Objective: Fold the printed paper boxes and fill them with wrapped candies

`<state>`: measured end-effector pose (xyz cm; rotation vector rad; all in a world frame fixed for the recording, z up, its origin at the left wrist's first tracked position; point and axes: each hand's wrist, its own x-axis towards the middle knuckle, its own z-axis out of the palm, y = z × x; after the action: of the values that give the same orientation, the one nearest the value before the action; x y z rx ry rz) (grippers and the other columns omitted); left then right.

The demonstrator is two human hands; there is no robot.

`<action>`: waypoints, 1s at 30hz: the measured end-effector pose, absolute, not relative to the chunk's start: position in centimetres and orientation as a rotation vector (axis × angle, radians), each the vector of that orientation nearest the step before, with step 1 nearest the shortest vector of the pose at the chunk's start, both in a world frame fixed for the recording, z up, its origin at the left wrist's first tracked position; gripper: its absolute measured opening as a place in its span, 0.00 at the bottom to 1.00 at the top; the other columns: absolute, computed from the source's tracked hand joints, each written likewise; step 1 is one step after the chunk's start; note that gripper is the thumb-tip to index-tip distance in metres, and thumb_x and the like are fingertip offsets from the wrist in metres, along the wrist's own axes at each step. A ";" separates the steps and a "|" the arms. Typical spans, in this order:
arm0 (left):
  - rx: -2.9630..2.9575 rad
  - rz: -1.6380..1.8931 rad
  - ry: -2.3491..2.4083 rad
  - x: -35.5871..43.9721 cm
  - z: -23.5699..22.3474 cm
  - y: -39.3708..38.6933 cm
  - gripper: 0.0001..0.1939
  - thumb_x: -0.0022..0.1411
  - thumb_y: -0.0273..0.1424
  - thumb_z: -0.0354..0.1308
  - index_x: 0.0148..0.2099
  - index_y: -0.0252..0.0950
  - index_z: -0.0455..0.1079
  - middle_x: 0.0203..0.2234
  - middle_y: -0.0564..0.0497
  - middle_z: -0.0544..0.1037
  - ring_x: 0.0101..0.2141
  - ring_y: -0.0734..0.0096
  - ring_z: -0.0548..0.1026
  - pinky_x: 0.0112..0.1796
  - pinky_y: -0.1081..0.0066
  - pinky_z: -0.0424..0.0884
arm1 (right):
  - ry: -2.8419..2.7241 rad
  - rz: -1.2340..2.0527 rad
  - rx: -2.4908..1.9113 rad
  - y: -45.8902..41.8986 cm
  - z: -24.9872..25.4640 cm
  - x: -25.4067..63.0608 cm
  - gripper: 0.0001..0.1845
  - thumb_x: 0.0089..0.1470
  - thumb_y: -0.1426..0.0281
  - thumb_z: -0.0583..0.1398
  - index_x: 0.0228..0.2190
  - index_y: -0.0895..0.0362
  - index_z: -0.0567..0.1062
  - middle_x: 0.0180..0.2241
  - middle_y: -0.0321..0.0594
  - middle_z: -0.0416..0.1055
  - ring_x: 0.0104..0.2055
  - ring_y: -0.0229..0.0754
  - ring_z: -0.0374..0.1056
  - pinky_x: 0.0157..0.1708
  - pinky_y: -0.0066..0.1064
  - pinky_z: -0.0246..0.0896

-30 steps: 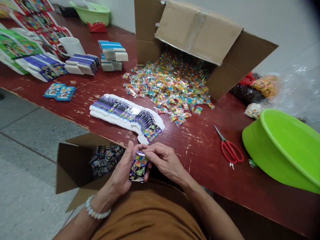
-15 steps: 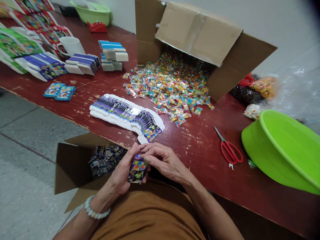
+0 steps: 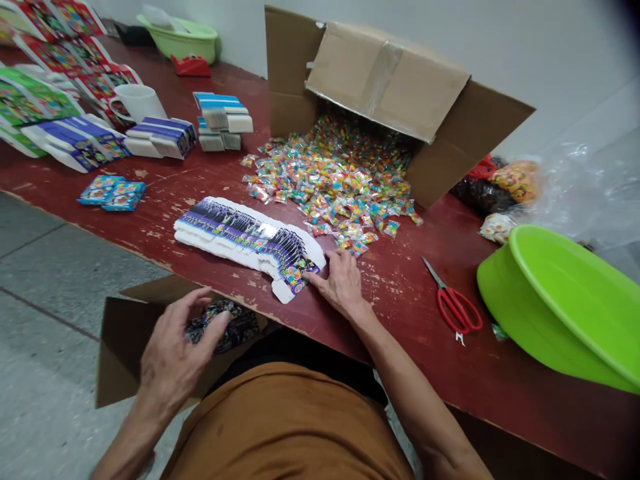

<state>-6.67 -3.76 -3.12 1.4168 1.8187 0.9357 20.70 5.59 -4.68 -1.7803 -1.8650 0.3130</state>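
Observation:
My left hand (image 3: 175, 350) is over the cardboard box (image 3: 120, 360) beside the table, its thumb and fingers apart and nothing in them. Inside that box lie many small dark printed boxes or packs (image 3: 225, 327), partly hidden by the hand. My right hand (image 3: 343, 283) is at the near right end of a fanned row of flat purple-and-black cartons (image 3: 250, 237). Its thumb lies on the endmost flat carton (image 3: 299, 272) and its fingers are at that carton's far edge, so the hand grips it.
Wrapped colourful candies (image 3: 345, 187) spill from a tipped carton box (image 3: 390, 80). Red-handled scissors (image 3: 457, 310) lie near a green basin (image 3: 560, 313). Two blue packs (image 3: 113, 192), carton stacks (image 3: 160, 137) and a white mug (image 3: 140, 103) stand at the left.
The small purple-and-black box held between both hands has left them. My left hand moved left over the floor box and opened; my right hand reached forward to the fanned cartons.

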 end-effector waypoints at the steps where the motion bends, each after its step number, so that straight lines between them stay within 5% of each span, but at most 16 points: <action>1: 1.587 0.926 1.852 -5.7 -3.2 -3.6 0.28 0.60 0.46 0.60 0.60 0.43 0.64 0.51 0.43 0.73 0.53 0.44 0.68 0.55 0.55 0.59 | -1.879 0.298 -1.827 5.6 -4.8 20.7 0.30 0.50 0.52 0.67 0.47 0.59 0.72 0.51 0.55 0.67 0.53 0.59 0.62 0.50 0.48 0.61; 7: 2.314 0.718 1.887 -0.1 -4.1 -1.7 0.25 0.68 0.42 0.53 0.61 0.35 0.67 0.47 0.36 0.78 0.43 0.46 0.72 0.43 0.58 0.61 | -1.719 0.390 -1.829 5.2 -5.5 20.3 0.25 0.48 0.50 0.67 0.40 0.56 0.72 0.43 0.48 0.70 0.47 0.54 0.65 0.45 0.43 0.61; 13: 2.428 0.641 1.900 -0.3 -4.9 -1.1 0.29 0.67 0.47 0.54 0.61 0.31 0.68 0.43 0.35 0.78 0.41 0.46 0.72 0.39 0.58 0.62 | -1.198 0.998 -1.464 5.4 -4.9 21.3 0.19 0.49 0.52 0.64 0.28 0.55 0.71 0.26 0.34 0.69 0.28 0.39 0.64 0.33 0.32 0.61; 19: 1.699 1.016 1.543 -1.0 -1.1 -1.1 0.35 0.60 0.52 0.59 0.62 0.34 0.66 0.50 0.37 0.76 0.48 0.48 0.74 0.49 0.56 0.67 | -1.216 1.288 -1.170 3.5 -1.1 21.9 0.18 0.47 0.56 0.69 0.29 0.56 0.73 0.26 0.32 0.70 0.28 0.35 0.64 0.31 0.27 0.60; 24: 0.899 0.444 0.709 -0.5 1.0 -2.1 0.33 0.49 0.55 0.67 0.48 0.34 0.76 0.37 0.41 0.82 0.35 0.57 0.80 0.35 0.65 0.74 | -1.217 1.604 -0.922 1.4 0.6 20.2 0.13 0.50 0.61 0.69 0.31 0.55 0.75 0.28 0.33 0.71 0.29 0.34 0.64 0.32 0.27 0.61; 30: 0.668 0.540 0.722 1.1 0.1 -3.5 0.26 0.46 0.42 0.75 0.45 0.34 0.76 0.28 0.48 0.82 0.27 0.65 0.81 0.30 0.71 0.75 | -1.071 1.653 -0.883 0.5 0.6 18.9 0.12 0.49 0.63 0.70 0.32 0.55 0.75 0.30 0.33 0.71 0.30 0.34 0.64 0.31 0.25 0.62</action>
<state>1.12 -3.54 0.06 0.6684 0.7217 0.5403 18.93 0.53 0.61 -0.8826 -1.0711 1.6528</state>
